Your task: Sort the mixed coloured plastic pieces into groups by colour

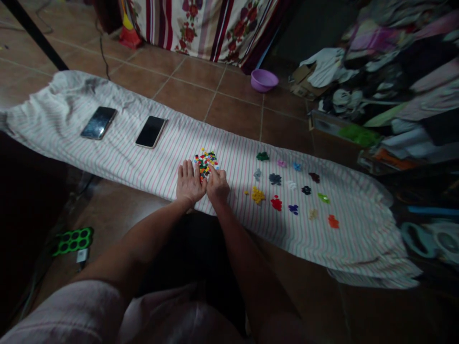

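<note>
A mixed pile of tiny coloured plastic pieces [203, 168] lies on the striped cloth [172, 165] in front of me. My left hand [190, 184] rests palm down at the pile's near left edge, its fingers stretched out. Close against it, my right hand [217, 185] reaches into the pile's near side with the index finger extended and the other fingers curled. Nothing shows between the right fingers. To the right are single-colour heaps, among them yellow pieces [257, 195], red pieces [276, 203], dark grey pieces [275, 179], green pieces [263, 156] and orange pieces [333, 221].
Two phones, a left phone [98, 123] and a right phone [151, 132], lie on the cloth's left part. Beyond it, a purple basin [264, 80] stands on the tiled floor. Piled clothes [376, 52] fill the right. A green-framed object [73, 240] sits at lower left.
</note>
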The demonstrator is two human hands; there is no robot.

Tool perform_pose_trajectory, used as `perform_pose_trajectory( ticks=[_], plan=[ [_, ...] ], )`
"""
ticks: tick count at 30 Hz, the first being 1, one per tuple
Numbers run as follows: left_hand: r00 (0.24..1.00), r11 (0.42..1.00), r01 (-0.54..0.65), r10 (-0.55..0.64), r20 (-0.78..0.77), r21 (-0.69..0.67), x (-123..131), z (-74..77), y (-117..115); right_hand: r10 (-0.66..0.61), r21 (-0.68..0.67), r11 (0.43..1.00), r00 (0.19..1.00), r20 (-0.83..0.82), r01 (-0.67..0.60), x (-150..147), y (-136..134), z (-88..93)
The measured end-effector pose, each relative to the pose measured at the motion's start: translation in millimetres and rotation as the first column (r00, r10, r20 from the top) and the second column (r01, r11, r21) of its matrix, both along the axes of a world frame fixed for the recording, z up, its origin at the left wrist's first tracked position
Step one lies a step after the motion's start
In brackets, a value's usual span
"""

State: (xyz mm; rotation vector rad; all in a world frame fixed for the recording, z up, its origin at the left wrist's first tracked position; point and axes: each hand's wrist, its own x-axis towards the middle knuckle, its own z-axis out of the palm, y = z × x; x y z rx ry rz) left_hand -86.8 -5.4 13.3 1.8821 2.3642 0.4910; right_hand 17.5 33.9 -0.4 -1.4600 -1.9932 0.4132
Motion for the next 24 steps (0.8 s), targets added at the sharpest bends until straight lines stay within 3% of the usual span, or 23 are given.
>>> perform_pose_trajectory(
  ticks=[24],
  plan=[
    [0.997,1.0,-0.021,0.021,-0.078,0.008,0.2,0.1,-0.4,-0.035,-0.031,0.999,0.999,0.04,0.036,-0.3,4.0,0.1]
  ],
)
